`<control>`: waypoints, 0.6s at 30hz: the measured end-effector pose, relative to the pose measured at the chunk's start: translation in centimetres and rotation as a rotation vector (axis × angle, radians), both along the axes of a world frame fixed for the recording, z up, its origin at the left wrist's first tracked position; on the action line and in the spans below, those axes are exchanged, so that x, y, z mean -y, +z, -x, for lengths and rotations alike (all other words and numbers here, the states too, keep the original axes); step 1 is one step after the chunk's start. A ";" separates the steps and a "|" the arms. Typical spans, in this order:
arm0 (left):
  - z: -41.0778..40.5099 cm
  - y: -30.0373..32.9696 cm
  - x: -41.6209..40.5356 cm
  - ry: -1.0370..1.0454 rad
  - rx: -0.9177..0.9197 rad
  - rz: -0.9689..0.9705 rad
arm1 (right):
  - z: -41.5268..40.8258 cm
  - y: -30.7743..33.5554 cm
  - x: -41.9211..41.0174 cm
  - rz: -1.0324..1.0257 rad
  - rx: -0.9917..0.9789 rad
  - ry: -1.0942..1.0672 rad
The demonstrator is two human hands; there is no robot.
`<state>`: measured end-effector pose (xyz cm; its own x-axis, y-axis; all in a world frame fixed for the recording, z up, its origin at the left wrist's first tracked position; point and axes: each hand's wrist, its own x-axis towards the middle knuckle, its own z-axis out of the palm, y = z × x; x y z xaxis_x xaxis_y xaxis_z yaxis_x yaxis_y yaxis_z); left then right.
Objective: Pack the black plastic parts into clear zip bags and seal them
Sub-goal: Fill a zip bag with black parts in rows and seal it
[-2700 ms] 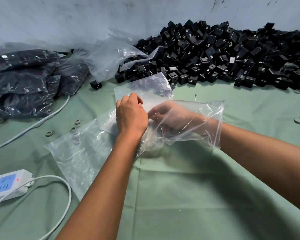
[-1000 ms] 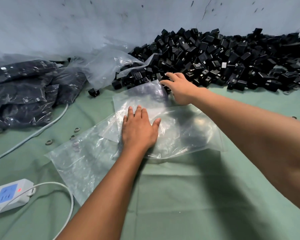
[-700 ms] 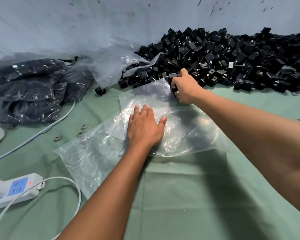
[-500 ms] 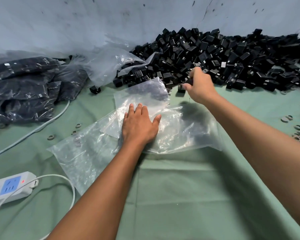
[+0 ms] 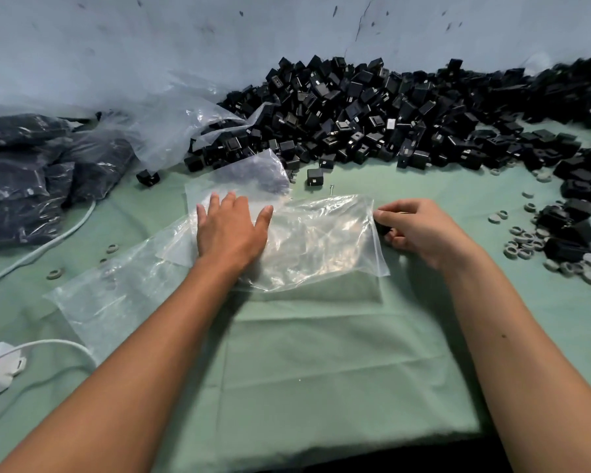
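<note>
Pressing flat with fingers spread, the left hand [image 5: 231, 230] pins the clear zip bag [image 5: 316, 242] to the green cloth [image 5: 321, 363], while the right hand [image 5: 420, 230] curls its fingers around a small black part [image 5: 382, 229] right at the bag's open right edge. The film looks thin, limp and slippery, so it probably needs holding near the mouth to stay open. The parts in the heap [image 5: 372, 110] by the wall look light, rigid and easy to pinch.
</note>
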<state>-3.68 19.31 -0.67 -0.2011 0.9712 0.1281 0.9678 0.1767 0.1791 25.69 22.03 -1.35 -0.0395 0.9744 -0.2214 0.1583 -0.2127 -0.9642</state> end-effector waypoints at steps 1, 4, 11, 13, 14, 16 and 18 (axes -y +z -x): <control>-0.9 0.5 0.2 -0.007 -0.065 -0.094 | 0.1 0.0 0.1 0.002 -0.015 0.020; -5.9 2.2 1.1 -0.075 0.082 -0.317 | 0.6 0.2 0.4 -0.008 -0.085 0.071; -14.2 1.6 1.5 -0.144 0.359 -0.064 | 1.9 0.1 0.4 0.030 -0.138 0.171; -14.0 1.7 1.4 -0.132 0.393 -0.051 | 1.7 0.1 0.1 0.084 -0.182 0.210; -13.8 1.9 1.4 -0.128 0.398 -0.037 | 1.6 0.3 0.1 0.100 -0.192 0.236; -13.6 2.5 1.5 -0.139 0.402 -0.026 | 1.6 0.9 0.2 0.087 -0.115 0.317; -13.9 3.3 1.6 -0.171 0.415 -0.026 | 2.0 1.1 0.2 0.032 0.044 0.395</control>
<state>10.24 17.72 2.63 -0.0778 0.9924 0.0957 0.8280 0.0109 0.5606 23.73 21.87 -0.23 -0.3996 0.8787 -0.2611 0.2752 -0.1567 -0.9485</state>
